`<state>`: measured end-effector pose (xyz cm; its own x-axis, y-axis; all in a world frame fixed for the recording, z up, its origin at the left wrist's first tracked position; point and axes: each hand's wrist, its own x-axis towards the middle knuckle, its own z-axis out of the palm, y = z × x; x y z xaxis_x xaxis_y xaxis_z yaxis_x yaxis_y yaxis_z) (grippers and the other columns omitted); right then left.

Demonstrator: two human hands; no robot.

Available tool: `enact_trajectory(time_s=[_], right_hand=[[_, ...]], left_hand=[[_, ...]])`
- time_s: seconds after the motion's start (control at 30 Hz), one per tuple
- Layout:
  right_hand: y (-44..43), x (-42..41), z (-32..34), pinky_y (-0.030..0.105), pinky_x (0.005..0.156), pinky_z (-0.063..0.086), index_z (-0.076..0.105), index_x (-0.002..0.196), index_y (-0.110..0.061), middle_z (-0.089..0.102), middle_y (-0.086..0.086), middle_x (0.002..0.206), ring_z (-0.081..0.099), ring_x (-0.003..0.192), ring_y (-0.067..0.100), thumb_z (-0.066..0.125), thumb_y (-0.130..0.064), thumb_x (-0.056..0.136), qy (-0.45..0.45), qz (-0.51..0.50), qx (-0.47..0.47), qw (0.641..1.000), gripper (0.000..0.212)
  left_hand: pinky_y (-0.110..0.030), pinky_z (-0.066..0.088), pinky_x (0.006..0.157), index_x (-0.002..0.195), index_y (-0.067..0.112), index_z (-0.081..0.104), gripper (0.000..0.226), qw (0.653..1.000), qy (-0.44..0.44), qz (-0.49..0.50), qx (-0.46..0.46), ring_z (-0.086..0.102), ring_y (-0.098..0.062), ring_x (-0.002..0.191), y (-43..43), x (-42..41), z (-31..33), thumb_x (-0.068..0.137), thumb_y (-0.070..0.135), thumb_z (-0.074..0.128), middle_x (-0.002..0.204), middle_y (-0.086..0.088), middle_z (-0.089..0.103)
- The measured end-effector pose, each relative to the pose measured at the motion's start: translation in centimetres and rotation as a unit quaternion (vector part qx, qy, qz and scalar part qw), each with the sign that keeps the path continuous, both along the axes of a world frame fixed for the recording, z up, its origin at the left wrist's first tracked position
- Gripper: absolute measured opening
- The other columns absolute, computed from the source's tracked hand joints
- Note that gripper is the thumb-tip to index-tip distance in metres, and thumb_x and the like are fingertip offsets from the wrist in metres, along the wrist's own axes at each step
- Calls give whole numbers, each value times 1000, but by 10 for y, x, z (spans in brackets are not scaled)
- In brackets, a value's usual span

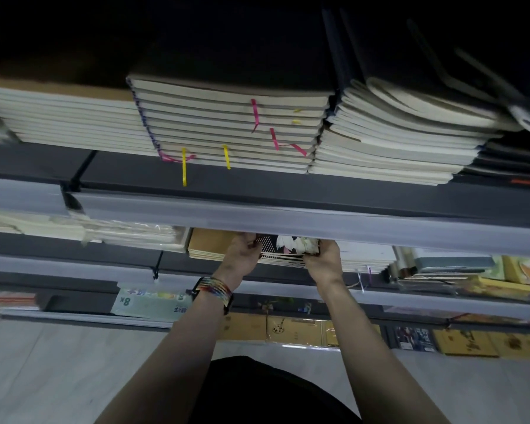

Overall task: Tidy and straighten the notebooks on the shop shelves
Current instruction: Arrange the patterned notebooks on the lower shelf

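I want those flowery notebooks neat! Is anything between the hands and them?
No. The left hand and right hand grip the stack of black-striped flower-covered notebooks by its two ends. The pale grey shelf-edge strip above hides what lies behind it.

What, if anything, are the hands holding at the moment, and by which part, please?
A small stack of black-and-white striped notebooks with a floral cover: the left hand grips its left end, the right hand its right end.
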<state>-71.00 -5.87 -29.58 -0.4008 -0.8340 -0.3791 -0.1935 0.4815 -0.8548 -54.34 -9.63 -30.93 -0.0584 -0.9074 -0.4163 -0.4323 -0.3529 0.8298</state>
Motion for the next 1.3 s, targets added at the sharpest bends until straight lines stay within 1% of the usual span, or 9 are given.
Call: enact_trajectory(time_s=[0.1, 0.27, 0.4, 0.6, 0.73, 0.83, 1.0, 1.1, 1.3], right_hand=[[-2, 3, -7, 19, 90, 43, 59, 121, -9, 65, 4, 110, 62, 111, 23, 53, 19, 84, 39, 9, 17, 999, 48], [1, 9, -10, 15, 94, 36, 55, 127, -6, 58, 10, 127, 55, 122, 26, 54, 11, 92, 91, 26, 17, 995, 39], [2, 20, -14, 21, 107, 36, 55, 129, -7, 55, 8, 131, 52, 127, 25, 58, 17, 85, 113, 10, -10, 993, 50], [9, 30, -29, 43, 116, 39, 44, 144, -14, 49, 3, 142, 44, 136, 25, 61, 25, 68, 122, -36, -45, 991, 87], [7, 24, -25, 44, 114, 41, 45, 142, -14, 52, 4, 140, 48, 134, 27, 63, 22, 73, 87, -55, -22, 994, 80], [8, 20, -21, 29, 114, 33, 48, 139, -11, 54, 7, 138, 46, 134, 25, 58, 23, 75, 65, -59, -18, 996, 73], [17, 22, -24, 35, 121, 26, 40, 149, -13, 42, 3, 151, 33, 145, 23, 57, 23, 74, 66, -52, -32, 996, 85], [24, 22, -19, 24, 116, 21, 32, 154, -10, 33, 1, 156, 26, 148, 19, 55, 22, 81, 42, -54, -19, 997, 83], [24, 21, -26, 43, 119, 33, 36, 153, -18, 31, -5, 159, 32, 146, 21, 54, 20, 79, 24, -61, -26, 997, 85]], left_hand=[[-33, 44, 108, 132, 9, 58, 36, 1000, -11, -15, 1, 56, -21, 121, -1, 5, -1, 97, 4, 53, 134, -4, 57], [-28, 51, 70, 109, 16, 71, 32, 999, -17, -40, -4, 67, -22, 85, -7, 7, -12, 92, -3, 51, 99, -10, 74], [-28, 56, 83, 121, 12, 66, 34, 1000, 5, -25, 6, 69, -20, 96, -5, 2, -12, 94, -3, 52, 109, -8, 71], [-12, 49, 75, 130, 10, 58, 40, 999, 14, -3, 32, 64, -12, 100, -4, -1, -16, 93, -5, 53, 120, -3, 66], [-22, 44, 102, 137, 9, 51, 46, 999, 16, 2, 38, 56, -14, 116, -3, -3, -15, 94, -7, 51, 131, -1, 58], [-17, 44, 94, 133, 9, 53, 43, 999, 6, 0, 36, 55, -12, 111, -4, -3, -12, 94, -8, 50, 126, 2, 57], [-11, 46, 66, 126, 9, 61, 41, 1000, -17, -11, 16, 65, -13, 96, -4, -2, -11, 92, -8, 47, 122, -9, 65], [-9, 41, 68, 132, 6, 55, 44, 999, -22, -23, 2, 59, -10, 92, 1, -2, -3, 93, -11, 43, 117, -1, 61], [-13, 37, 91, 135, 10, 57, 47, 999, -23, -28, -18, 55, -8, 107, 8, -4, 4, 95, -9, 43, 127, -4, 63]])
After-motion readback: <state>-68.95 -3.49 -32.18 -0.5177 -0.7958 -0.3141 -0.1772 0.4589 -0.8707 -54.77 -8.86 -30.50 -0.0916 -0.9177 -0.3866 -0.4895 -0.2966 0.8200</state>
